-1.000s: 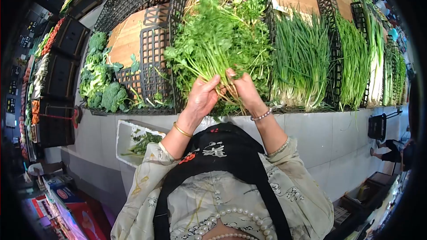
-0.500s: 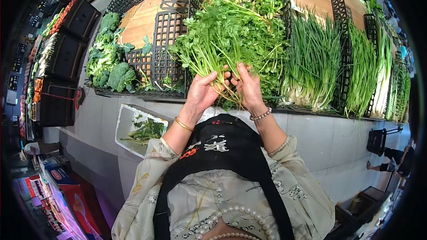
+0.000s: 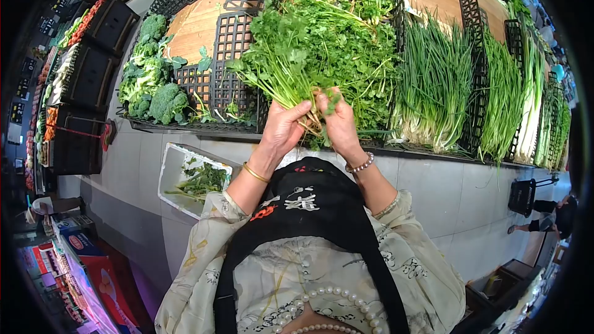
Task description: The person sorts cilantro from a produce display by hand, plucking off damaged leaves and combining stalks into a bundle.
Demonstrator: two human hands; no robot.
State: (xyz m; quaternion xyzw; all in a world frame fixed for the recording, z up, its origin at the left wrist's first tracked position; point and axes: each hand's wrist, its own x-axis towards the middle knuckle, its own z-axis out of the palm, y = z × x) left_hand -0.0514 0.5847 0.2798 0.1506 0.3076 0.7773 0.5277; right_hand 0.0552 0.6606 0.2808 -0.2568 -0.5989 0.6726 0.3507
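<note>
A bunch of coriander (image 3: 278,65) fans up and to the left from my left hand (image 3: 286,128), which is closed round its stems. Thin brownish roots poke out below that grip. My right hand (image 3: 340,125) is close beside it, fingers bent at the stem bases. A small leafy coriander sprig (image 3: 333,100) shows between its thumb and fingers; part of the fingers is hidden. Right behind both hands, more coriander (image 3: 365,68) lies heaped on the display stand.
Broccoli (image 3: 168,105) sits at the left of the stand, beside black plastic grid dividers (image 3: 233,43). Spring onions (image 3: 436,80) stand to the right. A white foam box (image 3: 166,176) with leafy scraps (image 3: 204,179) rests on the floor. At far right are a black basket (image 3: 523,196) and a person (image 3: 544,216).
My right hand has moved slightly left and its fingers have curled in, with a small sprig now showing there. The bunch in my left hand leans a little more to the left.
</note>
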